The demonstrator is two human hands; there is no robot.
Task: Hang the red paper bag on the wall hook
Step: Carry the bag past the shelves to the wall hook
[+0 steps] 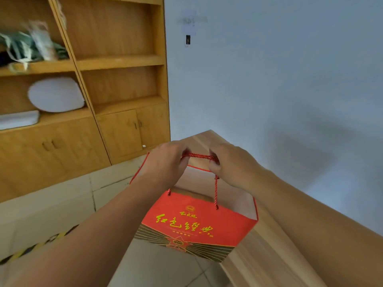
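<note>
Gripping the red paper bag (196, 222) by its rope handles (198, 156), left hand (165, 162) and right hand (232, 162) fingers clamped.

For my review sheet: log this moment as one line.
stage: carrying | hands: left hand and right hand gripping rope handles | red paper bag: lifted | wall hook: empty

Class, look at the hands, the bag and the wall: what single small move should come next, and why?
Probably raise the red paper bag up toward the wall hook. Both the left hand and right hand hold the rope handle stretched between them, while the hook sits well above, empty.
</note>
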